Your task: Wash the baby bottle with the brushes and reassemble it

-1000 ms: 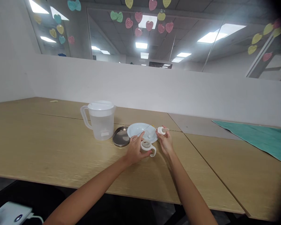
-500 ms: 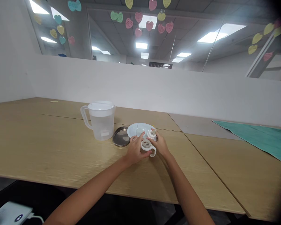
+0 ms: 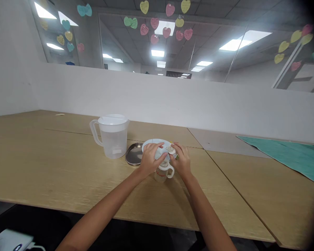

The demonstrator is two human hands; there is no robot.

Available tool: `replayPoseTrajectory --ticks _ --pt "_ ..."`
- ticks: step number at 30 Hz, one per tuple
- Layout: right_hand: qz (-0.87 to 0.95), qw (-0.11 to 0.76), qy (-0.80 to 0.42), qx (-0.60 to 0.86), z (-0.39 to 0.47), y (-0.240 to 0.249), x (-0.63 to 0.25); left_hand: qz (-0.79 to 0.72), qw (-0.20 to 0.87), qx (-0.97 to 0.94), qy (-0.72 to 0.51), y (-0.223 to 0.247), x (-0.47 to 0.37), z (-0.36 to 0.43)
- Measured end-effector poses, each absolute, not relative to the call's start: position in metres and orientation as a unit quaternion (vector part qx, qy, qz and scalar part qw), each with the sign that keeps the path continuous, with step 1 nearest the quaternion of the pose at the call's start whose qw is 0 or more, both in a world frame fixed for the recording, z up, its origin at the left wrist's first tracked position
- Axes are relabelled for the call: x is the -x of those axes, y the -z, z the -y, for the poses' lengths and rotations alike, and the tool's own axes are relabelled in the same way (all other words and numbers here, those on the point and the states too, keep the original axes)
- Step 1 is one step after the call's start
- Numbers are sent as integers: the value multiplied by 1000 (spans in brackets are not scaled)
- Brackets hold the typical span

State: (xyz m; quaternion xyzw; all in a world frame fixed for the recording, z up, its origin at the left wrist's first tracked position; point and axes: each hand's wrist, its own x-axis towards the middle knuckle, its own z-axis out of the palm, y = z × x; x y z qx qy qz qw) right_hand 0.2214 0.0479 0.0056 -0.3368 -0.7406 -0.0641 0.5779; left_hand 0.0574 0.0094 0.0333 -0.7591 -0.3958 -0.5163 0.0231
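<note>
A clear bottle (image 3: 161, 175) with a white collar and a side handle stands upright on the table, its mouth uncovered. My right hand (image 3: 181, 162) holds a small white bottle top with a nipple (image 3: 171, 150), tilted, just above and behind the bottle's mouth. My left hand (image 3: 151, 158) is above the bottle's left side, fingers apart and curved, with nothing seen in it. Behind both hands lies a pale blue-white plate (image 3: 148, 143), partly covered by them.
Left of the plate is a round metal tray (image 3: 133, 154). A lidded clear pitcher (image 3: 113, 139) stands farther left. At the right lies a green cloth (image 3: 285, 151). A white device (image 3: 10, 240) is at the lower left, below the table's front edge (image 3: 94, 213).
My left hand has let go of the bottle and risen above it. My right hand has tilted the white top, bringing it a little nearer my left fingers.
</note>
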Motion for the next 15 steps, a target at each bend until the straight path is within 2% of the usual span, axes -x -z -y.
replayPoseTrajectory --ticks 7,15 --pt "719 622 72 301 -34 -12 -221 316 -44 767 557 -45 -79 -12" --pt "743 609 33 277 -29 -6 -213 274 -6 770 577 -39 -71 -11"
